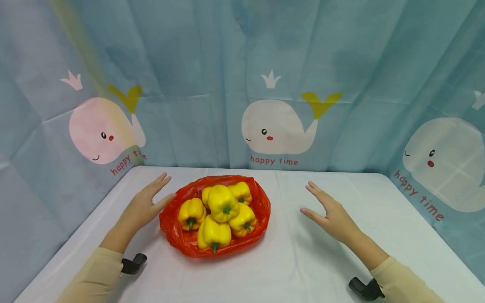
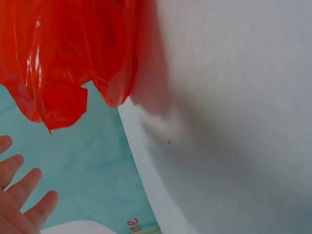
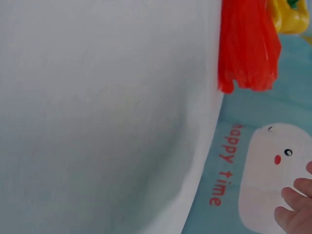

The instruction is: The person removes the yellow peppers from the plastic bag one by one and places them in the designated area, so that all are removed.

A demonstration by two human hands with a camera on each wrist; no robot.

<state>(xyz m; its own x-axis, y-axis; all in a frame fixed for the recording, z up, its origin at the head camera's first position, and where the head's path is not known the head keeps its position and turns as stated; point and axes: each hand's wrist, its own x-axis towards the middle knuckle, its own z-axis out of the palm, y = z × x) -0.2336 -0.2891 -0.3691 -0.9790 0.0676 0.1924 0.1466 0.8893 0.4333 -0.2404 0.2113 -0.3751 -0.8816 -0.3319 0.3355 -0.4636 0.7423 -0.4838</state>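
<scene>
— Blue curtain [image 1: 212,50] fabric is hung behind the white-covered table [image 1: 288,269], and whales [image 1: 273,126] are printed on it. What is set out below?

— Yellow bell peppers [image 1: 223,200], six of them visible, are gathered in a red plastic bag [image 1: 263,214] with its mouth spread wide. It is placed left of the table's middle, and one pepper is stacked on top of the others.

— Is anything gripped?

— Nothing is held. The left hand [image 1: 144,206] is raised just beside the bag's left edge, its fingers extended and thumb spread; whether the bag is touched by the thumb cannot be told.

— And the right hand [image 1: 333,214]?

— It is held over the table, well apart from the bag, to its right, likewise with fingers extended and thumb parted. Beige sleeves [image 1: 94,269] are worn on both arms.
</scene>
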